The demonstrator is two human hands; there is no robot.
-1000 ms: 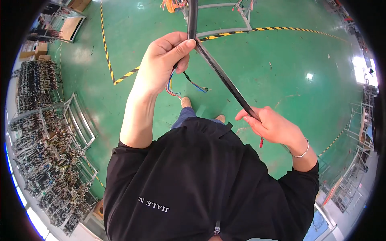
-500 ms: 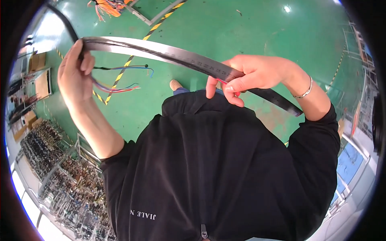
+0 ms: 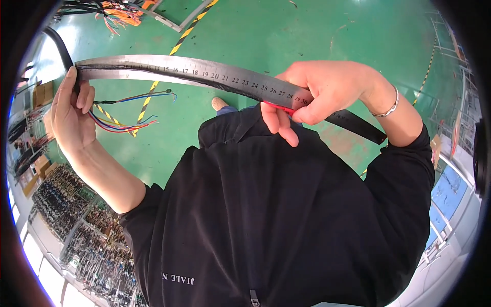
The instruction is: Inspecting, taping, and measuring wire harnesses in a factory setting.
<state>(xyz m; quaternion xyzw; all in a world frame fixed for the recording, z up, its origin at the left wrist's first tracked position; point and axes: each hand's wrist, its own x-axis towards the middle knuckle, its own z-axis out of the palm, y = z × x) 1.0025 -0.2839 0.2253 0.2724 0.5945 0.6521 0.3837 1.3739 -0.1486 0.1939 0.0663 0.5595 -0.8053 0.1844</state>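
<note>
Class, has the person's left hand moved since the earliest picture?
Yes, leftward in the view: it was right of the yellow-and-black floor-tape corner, and now the left hand is left of it.

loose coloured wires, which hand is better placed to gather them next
Left, probably: the coloured wires trail close beside the left hand, though it also pinches the black cable. The right hand is farther off, gripping the metal ruler.

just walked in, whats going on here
A person is holding up a metal ruler. The left hand pinches it near one end together with a black cable, part of which runs along the ruler. Loose coloured wires trail beside that hand. The right hand grips the ruler nearer its other end.
</note>
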